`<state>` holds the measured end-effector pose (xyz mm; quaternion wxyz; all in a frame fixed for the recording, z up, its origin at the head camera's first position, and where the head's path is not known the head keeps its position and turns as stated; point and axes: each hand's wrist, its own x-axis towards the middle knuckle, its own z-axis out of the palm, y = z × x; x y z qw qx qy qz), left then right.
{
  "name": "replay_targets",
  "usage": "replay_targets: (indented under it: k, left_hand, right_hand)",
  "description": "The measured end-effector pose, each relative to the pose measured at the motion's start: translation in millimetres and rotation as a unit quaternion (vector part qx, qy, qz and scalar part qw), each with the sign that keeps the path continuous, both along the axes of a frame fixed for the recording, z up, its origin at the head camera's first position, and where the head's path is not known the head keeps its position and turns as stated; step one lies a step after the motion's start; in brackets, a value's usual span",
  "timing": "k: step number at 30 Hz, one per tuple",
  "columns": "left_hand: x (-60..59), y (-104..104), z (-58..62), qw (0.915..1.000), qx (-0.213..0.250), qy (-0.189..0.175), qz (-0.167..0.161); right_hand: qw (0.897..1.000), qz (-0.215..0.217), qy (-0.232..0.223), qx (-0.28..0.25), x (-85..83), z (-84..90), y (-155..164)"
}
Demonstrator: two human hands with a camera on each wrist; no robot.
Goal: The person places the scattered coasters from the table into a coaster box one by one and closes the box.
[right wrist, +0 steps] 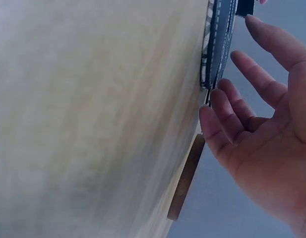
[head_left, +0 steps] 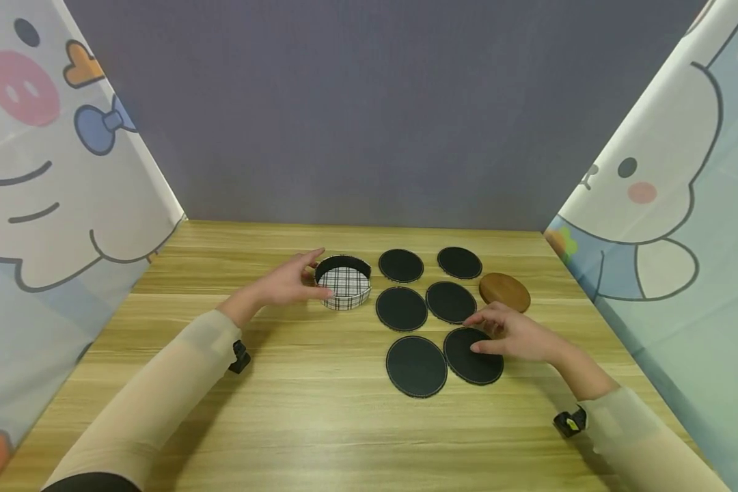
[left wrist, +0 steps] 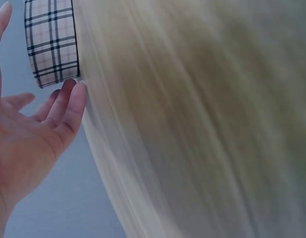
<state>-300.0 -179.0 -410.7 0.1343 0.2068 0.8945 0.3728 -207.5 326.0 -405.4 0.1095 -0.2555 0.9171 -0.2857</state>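
My left hand [head_left: 285, 281] is at the left side of a round plaid coaster holder [head_left: 344, 303] with a black inner wall. Its thumb and fingers are spread about the holder's near and far sides; whether they touch it, I cannot tell. In the left wrist view the fingertips lie close to the plaid wall [left wrist: 52, 47]. Over the lower right black round coaster [head_left: 470, 367] hovers my right hand [head_left: 515, 333], fingers loosely bent and nothing between them. The right wrist view shows its fingers apart beside a coaster edge [right wrist: 219, 49].
More black coasters lie in two columns, among them a near left one [head_left: 416, 366], a middle one [head_left: 402, 309] and a far right one [head_left: 459, 262]. A brown wooden disc [head_left: 504, 292] lies to their right. Cartoon-printed cloth [head_left: 652, 178] flanks the wooden table [head_left: 307, 424].
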Motion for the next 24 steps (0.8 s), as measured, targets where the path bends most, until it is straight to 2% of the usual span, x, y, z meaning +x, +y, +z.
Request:
replay_targets:
  k: [10,17,24]
  left_hand:
    - [-11.6,4.5,-5.8,0.9996,-0.014,-0.026,-0.007]
    - [-12.4,6.0,-5.7,0.9987,-0.025,-0.04,-0.02]
    - [-13.1,6.4,-8.7,0.9985,-0.026,-0.045,-0.016]
  right_hand:
    - [1.0,0.015,-0.023,0.005,0.5,-3.6,3.1]
    - [0.999,0.035,-0.039,-0.008,1.6,-3.5,2.3]
    - [0.998,0.055,-0.04,-0.015,3.0,-2.2,-0.3]
